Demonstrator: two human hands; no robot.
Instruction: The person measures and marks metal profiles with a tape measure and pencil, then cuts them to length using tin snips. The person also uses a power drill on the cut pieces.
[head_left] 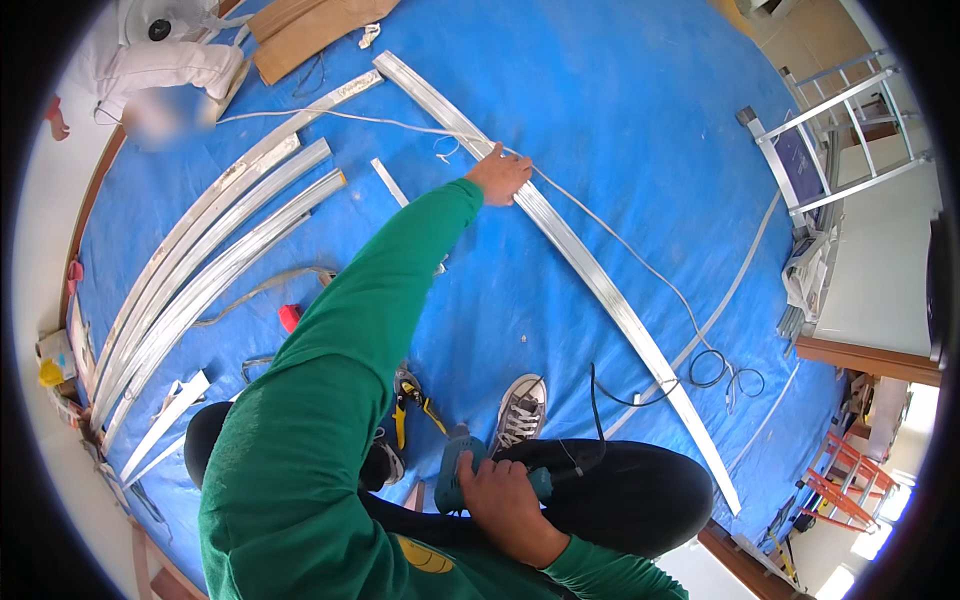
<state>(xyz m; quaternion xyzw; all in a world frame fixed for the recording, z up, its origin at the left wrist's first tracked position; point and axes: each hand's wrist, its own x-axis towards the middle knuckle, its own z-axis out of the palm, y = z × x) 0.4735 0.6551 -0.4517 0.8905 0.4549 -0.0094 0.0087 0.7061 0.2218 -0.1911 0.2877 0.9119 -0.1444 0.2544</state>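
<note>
A long silver metal stud (610, 285) lies diagonally across the blue sheet, from the far middle to the near right. My left hand (502, 176) reaches out and grips it along its upper half, fingers curled over its edge. My right hand (505, 505), low in front of my knees, is wrapped round a teal corded power drill (452, 478). The drill's nose points up and left, apart from the stud. Yellow-and-black snips (402, 415) sit by my left shoe. A short metal strip (390, 183) rests left of the stud.
Several long metal studs (215, 235) lie in a row at the left, near a red object (290, 318). A pale cable (610, 232) crosses the stud. Cardboard (310, 35) lies far left; an aluminium ladder (850, 135) and an orange ladder (845, 490) are at the right.
</note>
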